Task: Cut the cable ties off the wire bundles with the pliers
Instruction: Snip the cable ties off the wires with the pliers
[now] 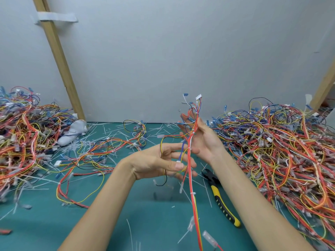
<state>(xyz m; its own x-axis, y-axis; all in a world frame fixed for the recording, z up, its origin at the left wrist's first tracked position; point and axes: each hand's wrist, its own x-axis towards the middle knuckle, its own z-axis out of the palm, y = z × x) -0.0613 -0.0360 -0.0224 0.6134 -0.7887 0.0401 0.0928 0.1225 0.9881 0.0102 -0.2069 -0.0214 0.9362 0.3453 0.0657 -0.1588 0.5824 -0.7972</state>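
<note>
The right hand (204, 142) holds one wire bundle (190, 171) upright above the green tabletop (45, 223). It pinches the red, orange and yellow strands between thumb and blurred fingers near the bundle's upper end. White cable ties (193, 193) still ring the bundle at several spots along its length. The left hand (159, 161) is just left of the bundle, fingers spread and fairly straight, touching the loose blue, yellow and black strands that branch off it and gripping none firmly. The pliers (222, 198), with yellow and black handles, lie flat on the tabletop just right of the bundle's lower part, partly under the right forearm, and neither hand touches them. Further right of the bundle a large wire pile (282, 153) is heaped, and far to its left is a second pile (21, 134). Between that pile and the bundle lie loose harnesses (108, 147) and scattered cut tie strips (101, 132).
</note>
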